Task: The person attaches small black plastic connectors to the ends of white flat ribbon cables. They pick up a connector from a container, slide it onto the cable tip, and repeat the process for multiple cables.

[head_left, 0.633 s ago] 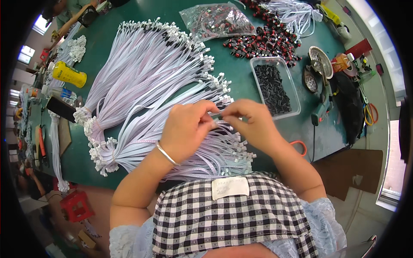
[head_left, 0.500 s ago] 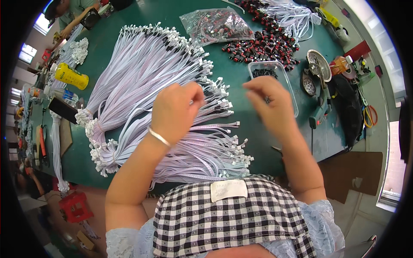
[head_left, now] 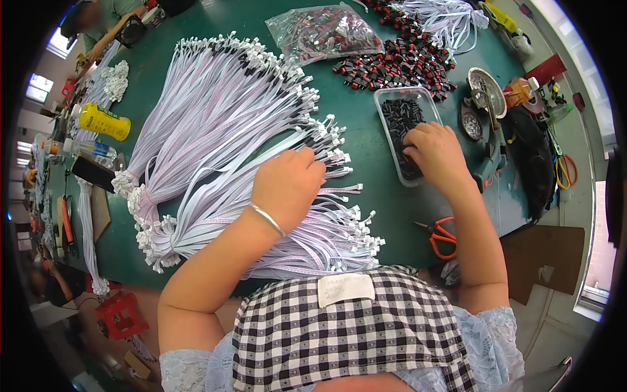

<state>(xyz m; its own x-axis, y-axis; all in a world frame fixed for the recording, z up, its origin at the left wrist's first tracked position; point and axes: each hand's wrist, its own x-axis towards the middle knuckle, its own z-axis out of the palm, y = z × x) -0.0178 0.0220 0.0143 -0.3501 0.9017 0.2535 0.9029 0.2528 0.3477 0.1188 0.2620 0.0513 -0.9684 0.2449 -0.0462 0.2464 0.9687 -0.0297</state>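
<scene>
1. White cables lie fanned on the desk, partly beneath the left hand, whose grip is hidden.
2. Apart from it, the right hand dips into the tray of black pieces; grip unclear.
3. Wrist pressure could tip the tray.

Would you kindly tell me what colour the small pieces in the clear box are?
The small pieces are black, best seen in the head view.

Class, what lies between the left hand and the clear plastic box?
In the head view: white cable ends beside the left hand, then green tabletop up to the clear plastic box.
</scene>
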